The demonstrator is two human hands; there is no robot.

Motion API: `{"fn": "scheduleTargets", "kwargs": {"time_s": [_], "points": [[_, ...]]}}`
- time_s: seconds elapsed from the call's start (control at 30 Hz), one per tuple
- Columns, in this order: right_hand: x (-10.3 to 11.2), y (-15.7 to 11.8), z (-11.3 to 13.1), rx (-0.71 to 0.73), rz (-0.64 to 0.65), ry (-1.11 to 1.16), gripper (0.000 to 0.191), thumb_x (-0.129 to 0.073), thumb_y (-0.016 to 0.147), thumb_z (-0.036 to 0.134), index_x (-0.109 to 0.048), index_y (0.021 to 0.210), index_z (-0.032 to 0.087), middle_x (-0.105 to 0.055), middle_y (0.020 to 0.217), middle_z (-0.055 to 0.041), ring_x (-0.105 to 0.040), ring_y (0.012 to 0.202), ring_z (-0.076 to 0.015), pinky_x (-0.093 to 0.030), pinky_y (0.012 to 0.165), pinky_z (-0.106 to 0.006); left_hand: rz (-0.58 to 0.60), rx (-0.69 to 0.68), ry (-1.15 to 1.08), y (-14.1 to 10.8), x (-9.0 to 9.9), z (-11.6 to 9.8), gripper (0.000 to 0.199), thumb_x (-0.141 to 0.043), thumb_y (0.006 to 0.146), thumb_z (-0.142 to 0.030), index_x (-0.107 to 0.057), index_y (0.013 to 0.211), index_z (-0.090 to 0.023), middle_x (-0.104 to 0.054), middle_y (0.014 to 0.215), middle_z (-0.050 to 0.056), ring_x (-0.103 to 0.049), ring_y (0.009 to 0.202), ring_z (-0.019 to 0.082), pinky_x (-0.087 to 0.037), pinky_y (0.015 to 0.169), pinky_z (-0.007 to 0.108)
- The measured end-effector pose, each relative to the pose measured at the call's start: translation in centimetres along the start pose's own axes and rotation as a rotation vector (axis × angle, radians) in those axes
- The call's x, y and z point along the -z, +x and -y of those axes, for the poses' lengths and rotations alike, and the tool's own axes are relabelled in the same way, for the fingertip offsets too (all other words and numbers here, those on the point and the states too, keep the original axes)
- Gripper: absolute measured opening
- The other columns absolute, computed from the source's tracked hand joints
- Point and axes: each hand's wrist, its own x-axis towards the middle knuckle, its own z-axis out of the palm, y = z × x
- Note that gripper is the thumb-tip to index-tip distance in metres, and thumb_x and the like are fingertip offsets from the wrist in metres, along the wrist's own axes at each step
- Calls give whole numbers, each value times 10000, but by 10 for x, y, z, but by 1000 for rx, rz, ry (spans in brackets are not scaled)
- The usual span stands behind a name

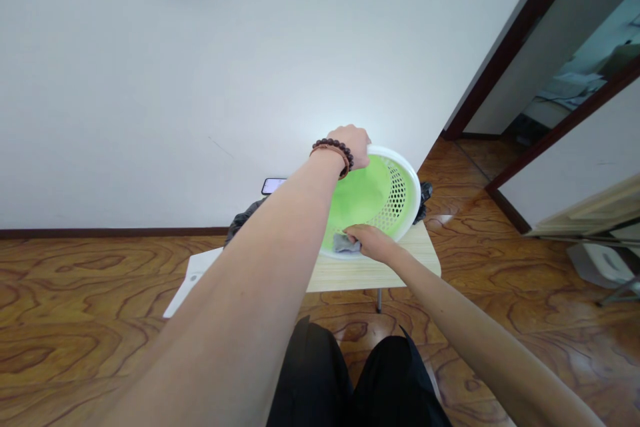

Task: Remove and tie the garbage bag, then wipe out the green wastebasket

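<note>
Left hand (pixel 354 143): you grip the green basket (pixel 360 197) by its rim, centre frame.
Right hand (pixel 373 242): you pinch 1 grey cloth (pixel 344 244), lower.

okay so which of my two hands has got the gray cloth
Your right hand, the bare-wristed one: it holds the gray cloth at the green basket's near side, while your left hand, wearing dark beads, holds the white rim.

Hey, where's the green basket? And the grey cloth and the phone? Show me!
Green basket (pixel 361 195): head view, on its bare green inside.
Grey cloth (pixel 344 245): head view, on its visible middle.
Phone (pixel 273 185): head view, on its lit screen.
</note>
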Motion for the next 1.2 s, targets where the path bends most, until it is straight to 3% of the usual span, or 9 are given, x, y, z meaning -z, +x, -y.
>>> {"fn": "scheduleTargets", "kwargs": {"time_s": [0.23,0.47,0.67,0.8,0.87,0.97,1.03,1.2], "points": [[3,1,0,59,5,-97,323,-415,839,61,-630,993,245,-526,1332,-6,-505,1139,-186,-400,892,-304,-31,-31,14,2,-2,1,380,-567,657,-288,-690,1014,-244,-656,993,77,-594,934,243,-458,812,330],[5,1,-15,92,137,3,531,-519,716,56,-600,1207,242,-507,1355,-40,-515,1189,-222,-372,994,-335,-20,-24,1,2,-2,1,402,-576,655,-298,-682,1039,-251,-659,962,77,-586,948,239,-455,815,321],[7,-2,-15,78,228,137,458,-483,883,403,-535,1296,213,-422,1417,-77,-425,1272,-254,-312,1047,-376,-14,-17,7,2,-1,2,393,-574,658,-306,-681,1031,-246,-660,948,72,-592,922,228,-455,798,304],[7,-3,-15,32,258,227,575,-391,887,590,-510,1318,229,-383,1446,-68,-372,1307,-262,-279,1063,-393,-12,-28,23,2,-1,2,387,-559,664,-309,-683,1024,-239,-656,971,77,-598,905,231,-456,792,315],[5,-2,-14,47,254,221,573,-359,906,575,-513,1317,207,-397,1437,-88,-361,1309,-270,-265,1063,-402,-7,-30,32,2,-1,2,399,-555,663,-303,-681,1035,-237,-654,980,79,-599,906,234,-457,791,320],[0,-2,-14,55,197,165,462,-287,968,412,-572,1252,184,-516,1332,-118,-403,1264,-263,-254,1047,-423,-9,-27,35,2,-1,2,407,-553,661,-293,-681,1043,-240,-655,972,78,-600,901,231,-458,785,317],[-5,-1,-14,18,134,129,392,-372,947,321,-563,1253,167,-574,1242,-139,-444,1206,-268,-273,1019,-429,-13,-22,39,2,-1,1,400,-557,657,-292,-685,1032,-241,-656,962,74,-598,904,231,-457,783,312],[-13,0,-14,-199,15,336,672,-656,752,249,-387,1344,80,-612,1098,-154,-562,959,-223,-405,824,-328,-12,-11,46,1,-1,1,388,-566,653,-299,-685,1016,-238,-660,950,67,-590,915,226,-452,784,294]]}}
